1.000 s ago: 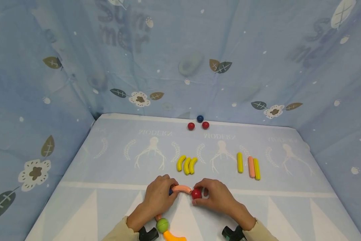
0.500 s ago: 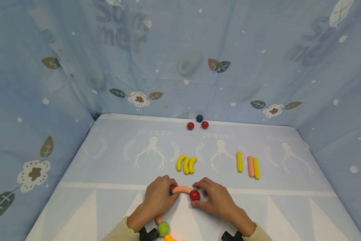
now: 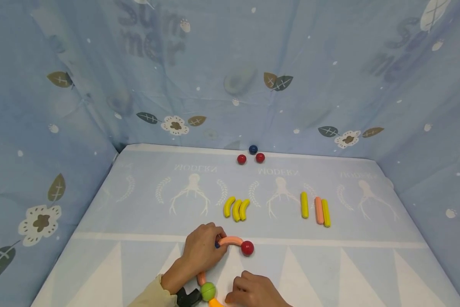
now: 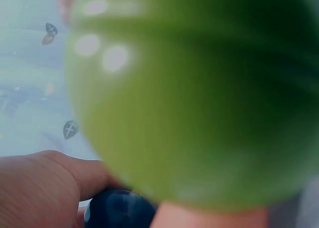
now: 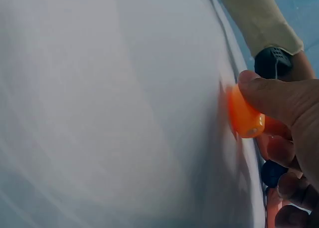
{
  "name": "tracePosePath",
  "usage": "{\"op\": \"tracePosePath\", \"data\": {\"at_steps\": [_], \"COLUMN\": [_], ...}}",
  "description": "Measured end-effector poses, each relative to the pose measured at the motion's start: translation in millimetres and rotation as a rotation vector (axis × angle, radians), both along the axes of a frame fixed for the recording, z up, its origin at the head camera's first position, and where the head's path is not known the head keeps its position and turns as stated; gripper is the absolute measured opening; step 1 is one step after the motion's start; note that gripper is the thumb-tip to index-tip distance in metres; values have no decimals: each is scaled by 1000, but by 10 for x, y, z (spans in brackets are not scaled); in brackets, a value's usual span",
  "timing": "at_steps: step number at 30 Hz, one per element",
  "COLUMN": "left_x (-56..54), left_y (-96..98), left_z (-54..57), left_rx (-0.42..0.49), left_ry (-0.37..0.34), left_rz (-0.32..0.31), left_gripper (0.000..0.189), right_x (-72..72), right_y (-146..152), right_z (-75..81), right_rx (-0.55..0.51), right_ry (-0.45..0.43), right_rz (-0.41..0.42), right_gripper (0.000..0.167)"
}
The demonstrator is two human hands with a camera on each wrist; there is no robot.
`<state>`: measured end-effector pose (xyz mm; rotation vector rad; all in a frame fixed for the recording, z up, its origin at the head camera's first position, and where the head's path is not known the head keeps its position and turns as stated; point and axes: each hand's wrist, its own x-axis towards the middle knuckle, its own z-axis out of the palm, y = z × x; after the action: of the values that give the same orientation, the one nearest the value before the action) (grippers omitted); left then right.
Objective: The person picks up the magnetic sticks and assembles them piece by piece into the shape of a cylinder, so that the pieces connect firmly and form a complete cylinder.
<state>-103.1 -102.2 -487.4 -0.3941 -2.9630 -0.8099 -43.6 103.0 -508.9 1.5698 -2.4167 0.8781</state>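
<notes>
My left hand (image 3: pixel 204 246) pinches a dark blue ball (image 4: pixel 118 209) where a curved pink rod (image 3: pixel 231 241) meets it. At that rod's other end sits a red ball (image 3: pixel 247 248). Below the left hand, a pink rod (image 3: pixel 201 278) leads to a green ball (image 3: pixel 208 291), which fills much of the left wrist view. An orange rod (image 5: pixel 244 112) comes off the green ball at the front edge. My right hand (image 3: pixel 254 292) holds its free end, thumb on one side and index finger on the other; the remaining fingers are loosely curled.
Three curved yellow rods (image 3: pixel 236 210) lie beyond the hands. To the right are two straight yellow rods (image 3: pixel 304 205) and a pink rod (image 3: pixel 319 210). Two red balls (image 3: pixel 241 159) and a blue ball (image 3: pixel 253 149) sit at the back, before the curtain (image 3: pixel 230 64).
My right hand has let go of the red ball and moved down toward me to the orange rod. The red ball stays at the pink rod's end. My left hand holds its place.
</notes>
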Motion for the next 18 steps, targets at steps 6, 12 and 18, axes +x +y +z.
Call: {"op": "tracePosePath", "data": {"at_steps": [6, 12, 18], "left_x": [-8, -20, -35], "left_y": [-2, 1, -2], "left_z": [17, 33, 51], "left_rx": [1, -20, -34], "left_ry": [0, -11, -32], "left_rz": [0, -5, -12], "left_gripper": [9, 10, 9], "right_x": [12, -39, -97], "right_y": [9, 77, 156], "right_z": [-18, 32, 75], "right_rx": [30, 47, 113], "right_ry": [16, 53, 48], "right_rz": [-9, -35, -54], "right_gripper": [9, 9, 9]}}
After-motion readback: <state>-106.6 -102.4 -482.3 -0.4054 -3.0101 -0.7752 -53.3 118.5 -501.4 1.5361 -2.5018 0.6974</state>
